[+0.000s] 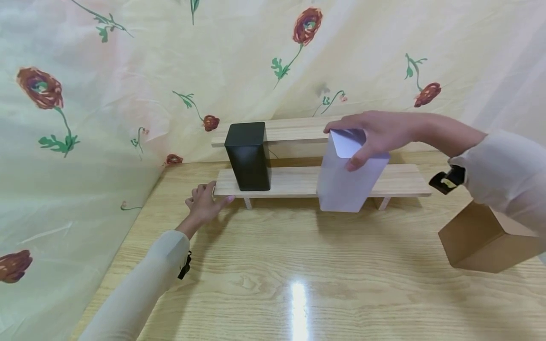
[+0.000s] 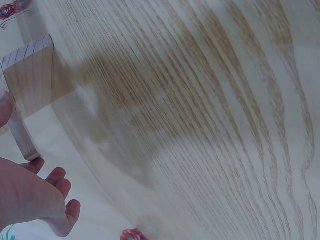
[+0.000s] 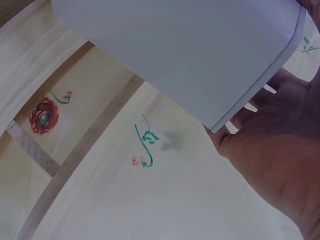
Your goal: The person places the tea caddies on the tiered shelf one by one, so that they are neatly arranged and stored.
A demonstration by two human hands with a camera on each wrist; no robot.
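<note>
The right hand (image 1: 381, 131) is gripping the white box (image 1: 350, 184) from above, while the left hand (image 1: 203, 205) is pinching the wooden shelf (image 1: 294, 181) beside a black box (image 1: 252, 163)

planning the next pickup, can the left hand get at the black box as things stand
Probably yes: the left hand holds the shelf at its left end, close to the black box, and nothing shows between hand and box. It would likely have to let go first.
</note>
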